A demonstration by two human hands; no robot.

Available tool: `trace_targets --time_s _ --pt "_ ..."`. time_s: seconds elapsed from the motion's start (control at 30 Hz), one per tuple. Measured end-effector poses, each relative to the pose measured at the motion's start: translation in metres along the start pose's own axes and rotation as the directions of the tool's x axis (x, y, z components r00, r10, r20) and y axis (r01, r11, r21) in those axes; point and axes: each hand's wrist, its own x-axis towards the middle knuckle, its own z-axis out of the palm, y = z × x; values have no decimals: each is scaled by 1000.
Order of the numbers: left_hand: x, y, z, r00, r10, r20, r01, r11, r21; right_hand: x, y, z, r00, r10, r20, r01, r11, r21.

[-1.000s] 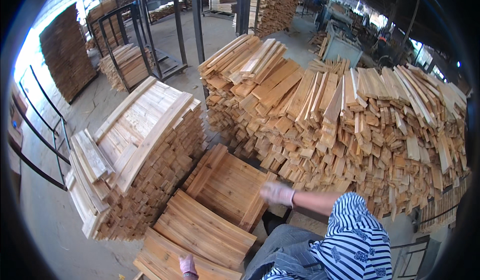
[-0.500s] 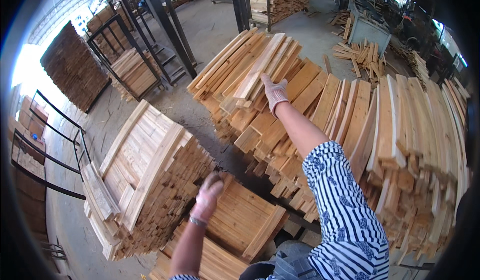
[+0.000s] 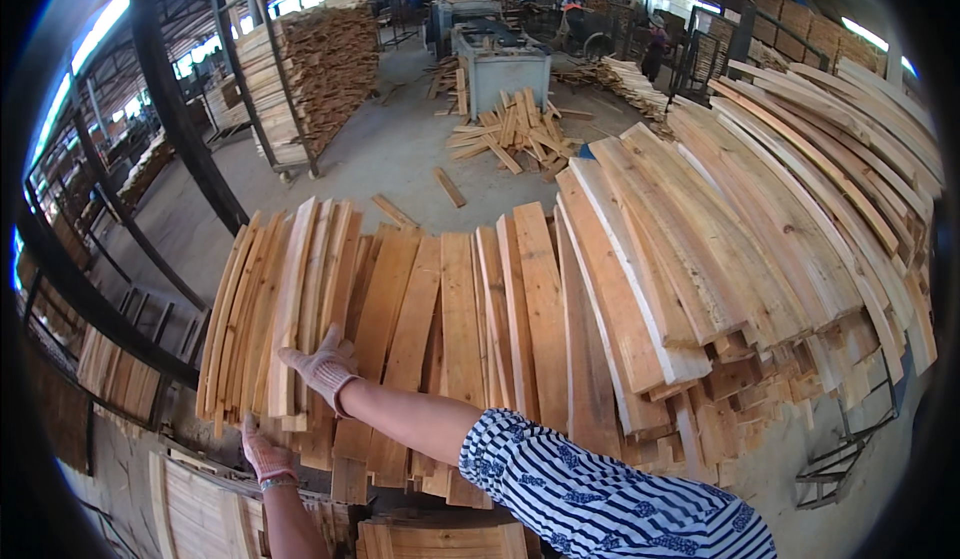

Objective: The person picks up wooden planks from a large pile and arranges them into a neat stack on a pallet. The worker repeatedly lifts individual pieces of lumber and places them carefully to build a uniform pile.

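My right hand [image 3: 325, 369], in a pale knit glove, lies over a small bundle of narrow wooden strips [image 3: 300, 299] at the left end of a long pile of boards. Its thumb and forefinger are spread apart, touching the wood; the other fingers are partly hidden. Below and left of it, my left hand [image 3: 267, 454], also gloved, reaches up to the near ends of the leftmost strips [image 3: 230, 329] with a finger stretched out. Neither hand is visibly wrapped round a board. Wider planks [image 3: 460, 309] run along the pile to the right of my hands.
Thicker boards [image 3: 690, 249] rise in a higher stack on the right. Close in front are a stack of pale boards [image 3: 190, 504] and another wooden stack [image 3: 440, 541]. A black metal frame [image 3: 175, 109] stands left. Scrap pieces [image 3: 515, 129] lie before a grey machine [image 3: 505, 74].
My view has swung right and up, bringing the machine to the middle. My left hand has moved from above the near stack to the strips' ends; my right hand remains on the bundle.
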Motion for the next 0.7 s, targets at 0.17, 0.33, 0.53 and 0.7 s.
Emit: trace_targets --time_s 0.17,0.33,0.53,0.7 --pt "-61 -12 55 965 249 80 -261 940 221 4 -2 -18 987 151 62 -160 965 209" --pt "-71 8 62 973 135 187 -173 963 206 -5 -7 -26 985 149 82 -164 960 228" --pt "-79 -5 62 961 147 235 -188 969 163 2 0 -5 996 30 83 -58 929 366" --pt "-106 -26 94 938 27 346 -101 975 196 11 25 -46 984 -138 113 56 842 536"
